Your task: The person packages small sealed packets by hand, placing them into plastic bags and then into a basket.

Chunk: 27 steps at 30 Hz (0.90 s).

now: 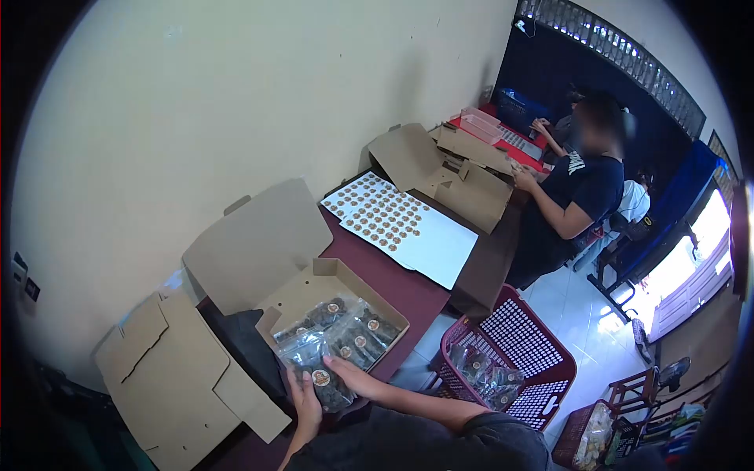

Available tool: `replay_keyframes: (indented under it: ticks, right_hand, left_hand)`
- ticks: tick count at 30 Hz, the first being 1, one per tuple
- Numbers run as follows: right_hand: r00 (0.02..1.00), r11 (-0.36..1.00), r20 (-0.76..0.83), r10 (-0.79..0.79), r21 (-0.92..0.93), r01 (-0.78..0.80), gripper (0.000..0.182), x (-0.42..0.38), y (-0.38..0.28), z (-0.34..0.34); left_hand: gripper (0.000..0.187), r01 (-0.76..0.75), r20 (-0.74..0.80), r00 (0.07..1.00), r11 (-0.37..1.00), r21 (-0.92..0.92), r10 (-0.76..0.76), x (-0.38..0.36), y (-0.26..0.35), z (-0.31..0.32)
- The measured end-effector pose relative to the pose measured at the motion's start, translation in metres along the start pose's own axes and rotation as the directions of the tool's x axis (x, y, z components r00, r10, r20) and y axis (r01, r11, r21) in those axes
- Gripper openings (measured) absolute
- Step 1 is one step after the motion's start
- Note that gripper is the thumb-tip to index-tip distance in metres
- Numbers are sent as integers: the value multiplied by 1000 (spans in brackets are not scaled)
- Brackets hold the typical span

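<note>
Between my two hands is a clear plastic bag point(331, 391) of dark contents with a round orange-and-white label. My left hand point(305, 400) holds its left side, fingers upright against the plastic. My right hand point(353, 378) grips its right upper edge. Just beyond the bag lies an open cardboard box point(377, 294), its lid point(259, 243) raised against the wall. Several similar labelled bags point(363, 334) lie inside the box, partly overlapping. The held bag hides the box's near left corner.
Label sheets point(440, 251) lie past the box on the table point(369, 263). A maroon basket point(518, 314) with bags stands at right. Flattened cardboard point(169, 385) is at left. A person point(585, 188) handles another box point(471, 192); others sit beyond.
</note>
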State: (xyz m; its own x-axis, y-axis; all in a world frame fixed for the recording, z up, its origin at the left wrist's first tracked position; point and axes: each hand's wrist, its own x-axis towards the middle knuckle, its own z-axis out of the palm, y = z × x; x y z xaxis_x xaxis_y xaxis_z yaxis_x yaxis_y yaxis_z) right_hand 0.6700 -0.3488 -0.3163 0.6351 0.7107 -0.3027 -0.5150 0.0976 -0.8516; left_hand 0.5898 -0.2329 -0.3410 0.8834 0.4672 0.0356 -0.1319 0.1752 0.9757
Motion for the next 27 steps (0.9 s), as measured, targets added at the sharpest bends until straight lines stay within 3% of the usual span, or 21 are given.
replay_keyframes:
  ticks: [2, 6, 8, 10, 12, 13, 14, 16, 17, 18, 20, 21, 24, 25, 27]
  right_hand:
    - [991, 959, 109, -75, -266, 102, 55, 5, 6, -4]
    - [991, 926, 79, -106, -356, 127, 60, 6, 1, -3]
    - [998, 1000, -51, -24, 14, 25, 55, 15, 15, -5]
    - [991, 992, -83, -108, -69, 103, 56, 17, 14, 0]
    - [991, 925, 56, -125, -354, 137, 60, 15, 11, 2]
    - [990, 917, 135, -36, -389, 87, 60, 22, 15, -4]
    - [990, 920, 139, -31, -384, 83, 60, 22, 19, -6]
    - [999, 976, 6, -52, -211, 52, 57, 20, 17, -1]
    - [998, 997, -45, -35, -71, 32, 55, 19, 15, 2]
    - [998, 997, -45, -32, -66, 29, 55, 18, 19, 3]
    - [991, 956, 62, -122, -259, 134, 56, 21, 24, -2]
    - [986, 939, 164, -32, -332, 86, 56, 23, 18, -3]
    - [999, 958, 26, -30, -283, 36, 56, 17, 10, 2]
    - [998, 989, -20, -57, -137, 54, 58, 26, 23, -1]
    - [996, 984, -24, -83, -159, 78, 59, 28, 26, 2]
  left_hand:
    - [56, 35, -52, 998, 999, -5, -36, -1, 1, -1]
    - [48, 11, -22, 1000, 991, 135, -8, 2, -1, 1]
    - [49, 2, -89, 996, 999, 41, 1, 3, -9, -1]
    - [50, 43, -104, 994, 999, -28, -46, 0, 1, -1]
    - [50, -7, -88, 996, 998, 66, 13, 3, -4, -7]
    - [50, 3, -83, 997, 999, 55, 1, 1, -2, -4]
    - [50, 9, -88, 996, 998, 61, -3, 0, -2, -1]
    - [49, 4, -125, 992, 1000, 26, -1, 0, 1, 1]
    - [50, 74, -146, 987, 995, 62, -64, -3, 6, 2]
    - [50, 77, -148, 987, 995, 66, -67, -4, -2, -4]
    - [50, 46, -175, 983, 999, -11, -47, -1, -27, -16]
    - [49, 28, -159, 987, 999, 36, -22, 0, -17, -12]
    - [50, 48, -130, 991, 994, 96, -36, 0, -11, -3]
    - [48, 11, -124, 992, 997, 78, -1, 3, -9, -1]
    - [46, 13, -176, 984, 997, 72, 0, 4, -9, -1]
